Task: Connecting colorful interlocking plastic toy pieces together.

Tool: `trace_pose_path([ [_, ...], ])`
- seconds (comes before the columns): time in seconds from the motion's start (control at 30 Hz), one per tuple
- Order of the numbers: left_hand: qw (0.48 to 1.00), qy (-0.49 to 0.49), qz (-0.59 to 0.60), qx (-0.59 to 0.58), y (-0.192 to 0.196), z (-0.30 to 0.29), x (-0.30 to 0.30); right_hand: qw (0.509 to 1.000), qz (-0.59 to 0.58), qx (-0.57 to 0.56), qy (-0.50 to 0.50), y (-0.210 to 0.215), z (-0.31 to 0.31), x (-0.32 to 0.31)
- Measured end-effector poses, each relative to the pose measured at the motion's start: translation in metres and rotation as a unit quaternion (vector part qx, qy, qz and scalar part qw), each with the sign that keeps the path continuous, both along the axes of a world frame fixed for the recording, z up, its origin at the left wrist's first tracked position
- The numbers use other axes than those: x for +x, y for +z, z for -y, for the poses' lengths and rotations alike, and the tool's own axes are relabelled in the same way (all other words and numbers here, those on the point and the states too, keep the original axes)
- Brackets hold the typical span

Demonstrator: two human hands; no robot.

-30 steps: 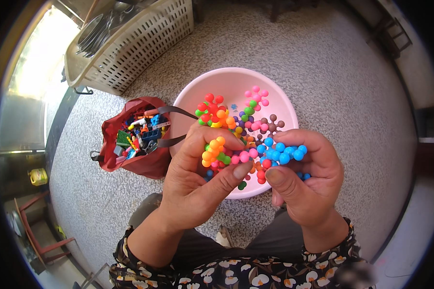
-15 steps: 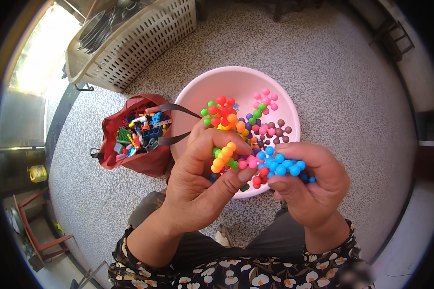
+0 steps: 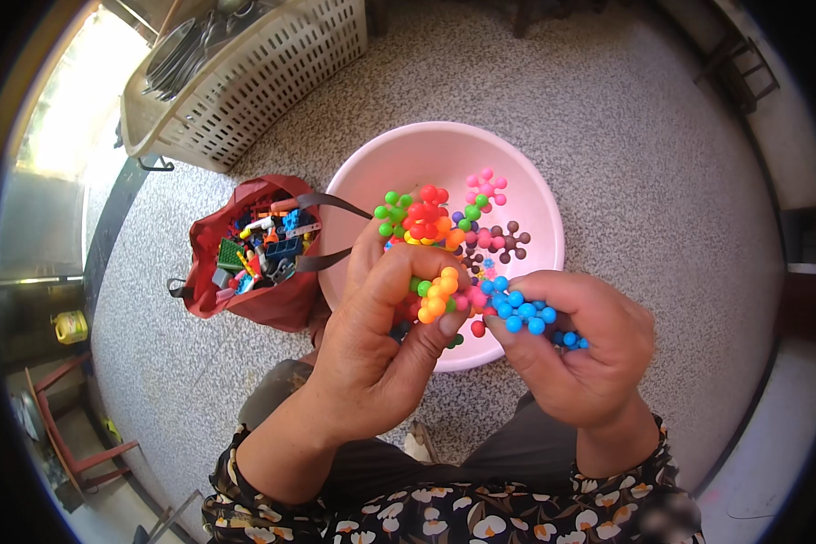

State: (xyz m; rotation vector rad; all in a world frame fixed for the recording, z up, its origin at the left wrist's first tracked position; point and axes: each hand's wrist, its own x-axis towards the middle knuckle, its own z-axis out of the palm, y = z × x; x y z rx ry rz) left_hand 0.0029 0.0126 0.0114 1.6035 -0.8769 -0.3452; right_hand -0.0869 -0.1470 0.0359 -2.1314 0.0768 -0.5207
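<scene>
Above a pink basin (image 3: 358,190), my left hand (image 3: 372,335) is closed on a chain of knobbly ball-cluster building pieces. Orange (image 3: 437,296), green, red (image 3: 426,213) and pink clusters stick out around its thumb and fingers. In my right hand (image 3: 585,340), the thumb and fingers pinch light-blue ball clusters (image 3: 519,308). The blue pieces meet the pink ones between both hands; whether they are locked together I cannot tell. More pink (image 3: 487,188), green and brown clusters (image 3: 510,240) show over the basin, and my hands partly hide them.
Left of the basin stands a red fabric bag (image 3: 272,308) full of mixed toy parts, its dark straps reaching to the basin. A white slatted basket (image 3: 254,91) holding metal items is at the far left. A wooden stool (image 3: 63,435) and yellow container (image 3: 70,326) are further left.
The blue clusters have tilted and shifted slightly left and down with my right fingers. The orange clusters moved a little right, and the dangling pink and brown clusters swung left.
</scene>
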Motion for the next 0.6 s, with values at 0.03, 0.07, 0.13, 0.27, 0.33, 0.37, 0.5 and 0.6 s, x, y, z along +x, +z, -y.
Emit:
trace_pose_path([
  [0.03,1.0,-0.003,-0.002,0.023,0.0,-0.002,0.001,1.0,0.008,-0.011,0.009,-0.001,0.001,0.002],
  [0.07,0.999,-0.006,-0.005,0.045,0.0,-0.003,0.001,0.999,0.015,-0.022,0.018,-0.002,0.001,0.002],
  [0.13,0.999,-0.002,-0.014,0.05,0.001,-0.003,-0.001,1.0,0.007,-0.023,0.018,-0.001,0.001,0.002],
  [0.27,0.999,0.01,0.022,0.048,-0.006,0.007,-0.002,1.0,-0.009,0.003,0.015,-0.005,0.004,-0.003],
  [0.33,0.996,0.036,0.037,0.078,0.001,0.004,-0.005,1.0,0.017,-0.002,0.019,-0.003,0.004,0.001],
  [0.37,0.997,0.033,-0.004,0.07,0.001,0.0,-0.005,0.999,0.039,-0.007,0.03,-0.003,0.005,0.003],
  [0.5,0.987,0.087,-0.135,0.023,-0.006,0.002,-0.016,0.996,0.052,0.046,0.05,-0.011,0.003,0.004],
  [0.6,0.975,0.069,-0.212,-0.018,-0.006,0.007,-0.02,0.996,0.041,0.037,0.064,-0.011,0.01,0.003],
])
